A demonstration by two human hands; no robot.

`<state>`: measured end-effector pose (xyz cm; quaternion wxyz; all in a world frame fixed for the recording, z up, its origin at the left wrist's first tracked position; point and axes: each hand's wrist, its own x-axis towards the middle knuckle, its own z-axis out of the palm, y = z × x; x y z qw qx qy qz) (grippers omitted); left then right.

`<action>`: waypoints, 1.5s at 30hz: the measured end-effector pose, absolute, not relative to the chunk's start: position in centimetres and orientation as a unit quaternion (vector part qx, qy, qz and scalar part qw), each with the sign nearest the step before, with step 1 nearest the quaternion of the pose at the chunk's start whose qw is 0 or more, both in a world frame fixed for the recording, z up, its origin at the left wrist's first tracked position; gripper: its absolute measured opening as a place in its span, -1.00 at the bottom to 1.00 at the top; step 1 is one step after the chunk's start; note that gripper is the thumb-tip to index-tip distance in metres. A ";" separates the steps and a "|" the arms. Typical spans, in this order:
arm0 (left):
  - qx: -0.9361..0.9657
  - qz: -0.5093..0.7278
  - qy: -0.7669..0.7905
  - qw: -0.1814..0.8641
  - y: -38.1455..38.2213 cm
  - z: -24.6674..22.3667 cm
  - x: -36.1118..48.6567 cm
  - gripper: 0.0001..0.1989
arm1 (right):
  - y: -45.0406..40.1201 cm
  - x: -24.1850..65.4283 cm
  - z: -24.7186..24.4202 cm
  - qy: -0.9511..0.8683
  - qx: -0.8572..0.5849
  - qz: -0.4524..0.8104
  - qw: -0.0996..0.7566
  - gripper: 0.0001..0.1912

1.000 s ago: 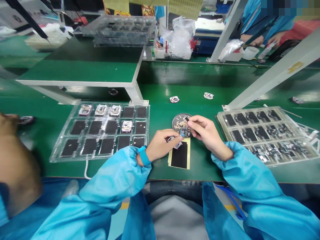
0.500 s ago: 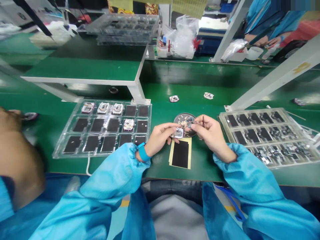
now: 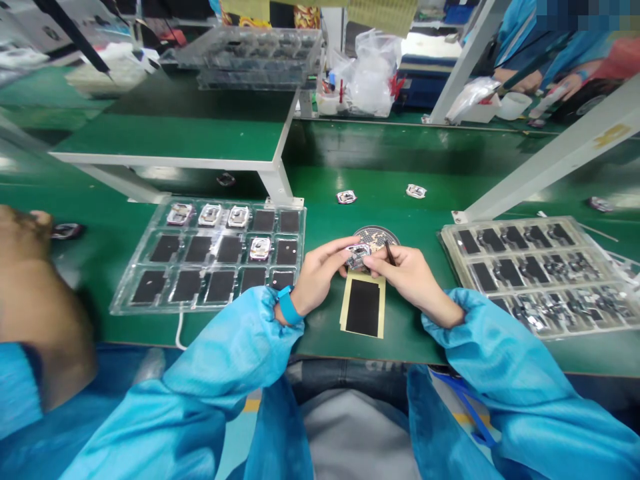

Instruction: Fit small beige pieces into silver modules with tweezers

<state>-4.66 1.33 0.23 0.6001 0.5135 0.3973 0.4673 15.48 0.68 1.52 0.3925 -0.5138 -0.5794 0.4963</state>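
The green workbench [image 3: 410,347] runs across the whole view. Toward its left stands a clear plastic tray [image 3: 116,308] of black-padded pockets, with silver modules in three pockets of the far row and one in the middle row. Near the right end lies a wider tray [image 3: 447,230], its pockets crowded with dark parts. Between the two, at the front edge, rests a black pad on tan backing [image 3: 363,307], a round perforated disc [image 3: 385,233] just beyond it. Farther back, two small modules [image 3: 346,197] lie loose on the tabletop — near the white legs of a raised green shelf [image 3: 170,127].
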 end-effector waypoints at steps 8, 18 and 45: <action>0.546 0.470 0.397 0.568 1.0 0.9 -4.5 -0.65 | 0.8 15.3 1.0 -0.515 -0.512 0.546 0.418 -0.64; 0.637 0.465 0.415 0.454 0.9 -1.0 -4.0 -0.53 | 0.6 14.9 0.3 -0.486 -0.511 0.548 0.450 -0.63; 0.496 0.472 0.381 0.622 1.2 -0.4 -3.8 -0.46 | 0.5 13.9 0.3 -0.511 -0.482 0.496 0.511 -0.60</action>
